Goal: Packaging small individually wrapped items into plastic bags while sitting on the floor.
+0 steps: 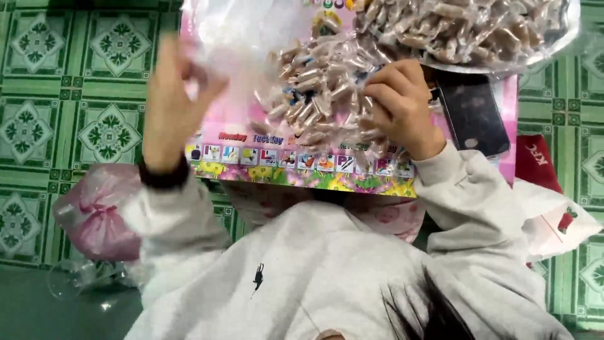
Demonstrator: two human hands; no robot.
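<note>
a clear plastic bag (251,31) is pinched at its edge by the raised left hand (171,104), apparently so its mouth is kept open, while the right hand (397,108) is pressed onto a heap of small wrapped brown sweets (318,101), fingers curled into the pile; whether any are gripped cannot be told. the sweets, each in clear film, are spread on a pink picture board (302,160) over the green tiled floor (63,82), beside a dark phone (473,113) and a heaped tray (553,44)

wrapped candies (314,101) lie on a poster (264,157), phone (473,113) to their right.
</note>
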